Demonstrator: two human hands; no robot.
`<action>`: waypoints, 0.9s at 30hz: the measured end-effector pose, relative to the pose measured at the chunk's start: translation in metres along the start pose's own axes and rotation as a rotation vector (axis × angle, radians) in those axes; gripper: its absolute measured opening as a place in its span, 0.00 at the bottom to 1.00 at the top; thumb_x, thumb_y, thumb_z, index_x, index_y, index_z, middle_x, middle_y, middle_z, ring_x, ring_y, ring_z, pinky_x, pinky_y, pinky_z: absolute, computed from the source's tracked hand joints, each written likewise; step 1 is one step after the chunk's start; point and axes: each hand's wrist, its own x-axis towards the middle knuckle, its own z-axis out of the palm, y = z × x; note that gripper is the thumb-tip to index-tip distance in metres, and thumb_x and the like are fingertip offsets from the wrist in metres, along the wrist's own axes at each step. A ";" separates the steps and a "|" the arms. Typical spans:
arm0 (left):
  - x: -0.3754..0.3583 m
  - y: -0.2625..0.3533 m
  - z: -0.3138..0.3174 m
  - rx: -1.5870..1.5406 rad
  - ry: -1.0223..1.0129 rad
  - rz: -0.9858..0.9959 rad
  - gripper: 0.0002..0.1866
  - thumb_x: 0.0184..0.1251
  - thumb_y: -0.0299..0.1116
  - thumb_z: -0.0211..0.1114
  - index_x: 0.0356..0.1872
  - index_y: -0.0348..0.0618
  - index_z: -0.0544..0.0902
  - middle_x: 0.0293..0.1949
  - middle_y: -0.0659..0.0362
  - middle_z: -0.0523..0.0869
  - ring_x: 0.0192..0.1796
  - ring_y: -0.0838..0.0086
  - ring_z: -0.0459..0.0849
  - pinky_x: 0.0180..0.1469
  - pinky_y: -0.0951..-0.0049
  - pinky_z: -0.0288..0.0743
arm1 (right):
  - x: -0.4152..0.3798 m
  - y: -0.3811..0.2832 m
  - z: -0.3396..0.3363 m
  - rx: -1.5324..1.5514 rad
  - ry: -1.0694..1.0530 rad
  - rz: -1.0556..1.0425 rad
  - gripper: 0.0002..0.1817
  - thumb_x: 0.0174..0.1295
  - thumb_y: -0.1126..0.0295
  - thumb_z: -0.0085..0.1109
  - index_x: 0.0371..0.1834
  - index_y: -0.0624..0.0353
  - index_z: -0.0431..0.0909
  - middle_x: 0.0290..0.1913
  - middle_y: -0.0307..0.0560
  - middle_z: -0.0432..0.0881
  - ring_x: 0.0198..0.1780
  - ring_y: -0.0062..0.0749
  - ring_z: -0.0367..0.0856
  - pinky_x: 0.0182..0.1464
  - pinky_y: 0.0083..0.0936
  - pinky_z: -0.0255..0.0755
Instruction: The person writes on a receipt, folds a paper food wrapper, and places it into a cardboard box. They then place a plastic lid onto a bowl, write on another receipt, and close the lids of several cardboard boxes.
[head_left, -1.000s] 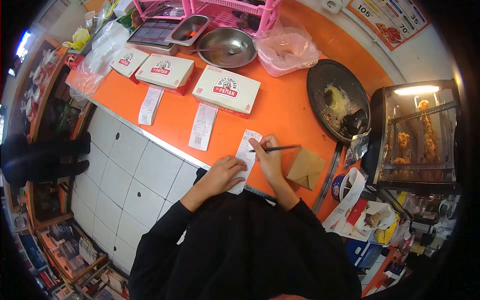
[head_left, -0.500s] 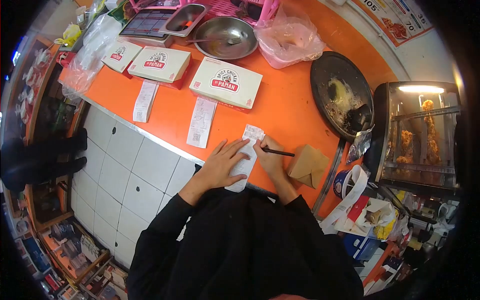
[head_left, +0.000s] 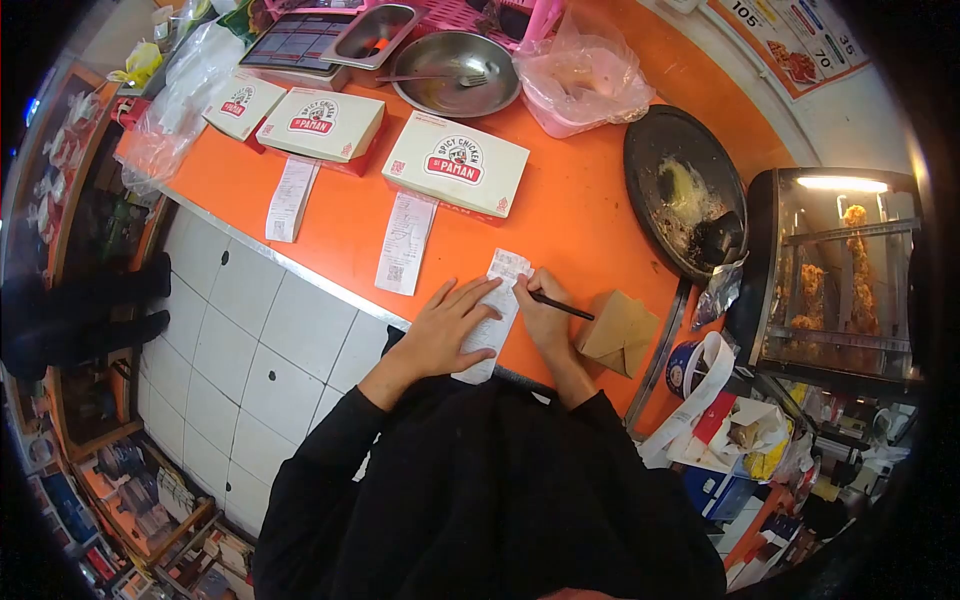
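A long white printed receipt (head_left: 492, 340) lies on the orange counter at its front edge. My left hand (head_left: 440, 335) rests flat across it, fingers spread. In my right hand (head_left: 543, 312) a black pen (head_left: 562, 305) is pinched, with the tip side over the upper part of the receipt. Close to the right of that hand stands a small brown paper box (head_left: 618, 334). Behind the hands is a large white chicken box (head_left: 455, 165), with another receipt (head_left: 405, 245) sticking out from under its front.
Two more food boxes (head_left: 318, 124) (head_left: 243, 104) stand farther left, one with a receipt (head_left: 292, 198). At the back are a metal bowl (head_left: 440, 92) with a fork and a pink plastic-lined tub (head_left: 570, 110). A black round tray (head_left: 650, 190) and a lit fried-chicken display case (head_left: 840, 270) stand right.
The pen and my right hand have shifted very slightly on the receipt. My left hand stays in place, and the whole view has moved a little.
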 end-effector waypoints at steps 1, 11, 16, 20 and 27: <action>0.000 0.000 0.000 -0.001 0.002 -0.002 0.25 0.52 0.44 0.73 0.50 0.50 0.76 0.73 0.55 0.62 0.75 0.60 0.59 0.74 0.50 0.49 | 0.000 0.003 -0.001 -0.013 -0.002 -0.021 0.18 0.59 0.79 0.63 0.19 0.58 0.62 0.17 0.32 0.61 0.22 0.14 0.57 0.22 0.19 0.54; -0.002 -0.003 0.004 -0.006 0.012 0.007 0.25 0.51 0.44 0.73 0.49 0.49 0.76 0.73 0.54 0.63 0.75 0.61 0.59 0.74 0.50 0.49 | -0.003 0.025 0.001 0.086 -0.002 0.078 0.17 0.58 0.77 0.63 0.19 0.60 0.63 0.16 0.39 0.66 0.20 0.18 0.62 0.23 0.23 0.58; -0.001 -0.003 0.003 -0.009 0.016 0.009 0.25 0.51 0.44 0.73 0.50 0.49 0.76 0.73 0.55 0.63 0.75 0.61 0.59 0.74 0.50 0.49 | -0.002 0.025 -0.002 0.030 -0.022 -0.027 0.17 0.64 0.80 0.60 0.21 0.57 0.63 0.17 0.32 0.67 0.19 0.11 0.64 0.21 0.14 0.55; -0.002 -0.004 0.004 0.002 0.007 0.011 0.26 0.51 0.45 0.73 0.50 0.49 0.76 0.73 0.54 0.62 0.75 0.61 0.59 0.74 0.50 0.49 | -0.003 0.033 0.000 0.065 -0.025 -0.072 0.16 0.65 0.79 0.59 0.22 0.58 0.63 0.18 0.32 0.66 0.19 0.11 0.65 0.20 0.14 0.56; -0.001 -0.003 0.002 -0.012 -0.023 0.002 0.27 0.51 0.47 0.73 0.51 0.49 0.76 0.73 0.53 0.61 0.76 0.59 0.57 0.75 0.47 0.47 | -0.002 0.031 0.000 0.085 -0.006 0.031 0.17 0.65 0.78 0.58 0.22 0.57 0.62 0.18 0.33 0.67 0.18 0.11 0.67 0.19 0.14 0.57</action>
